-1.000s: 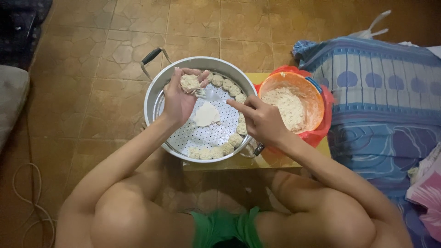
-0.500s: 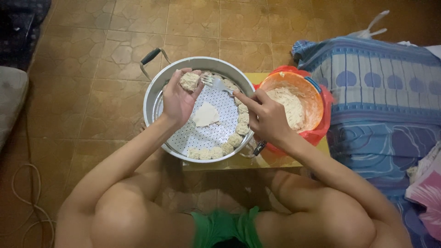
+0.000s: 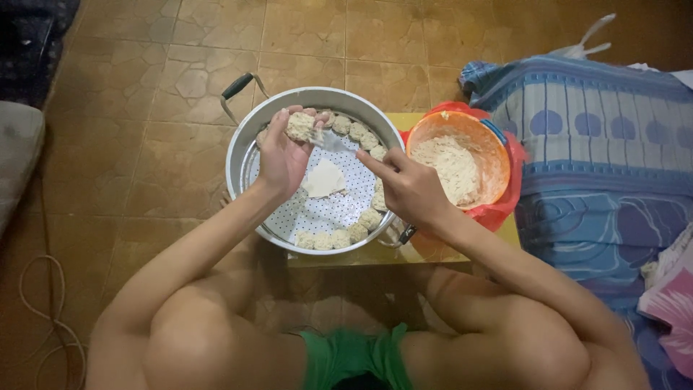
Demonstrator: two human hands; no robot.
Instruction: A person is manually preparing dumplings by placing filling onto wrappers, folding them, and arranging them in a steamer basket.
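Observation:
My left hand (image 3: 283, 152) cups a pale filled dumpling (image 3: 300, 126) over the far side of a round metal steamer pan (image 3: 242, 148). My right hand (image 3: 408, 186) holds a small metal spoon (image 3: 330, 141) whose tip touches the dumpling. Several finished dumplings (image 3: 359, 133) line the pan's right rim and front edge on a perforated tray. A stack of square white wrappers (image 3: 324, 178) lies in the tray's middle. An orange bowl (image 3: 488, 146) of pale filling sits just right of the pan.
Pan and bowl rest on a low yellow stool (image 3: 411, 253) over a brown tiled floor (image 3: 144, 108). A blue patterned mattress (image 3: 599, 159) lies to the right. A cable (image 3: 43, 318) loops at lower left. My bare knees fill the foreground.
My left hand has held the dumpling in nearly the same spot. My right hand brought the spoon up to the dumpling and now presses at it.

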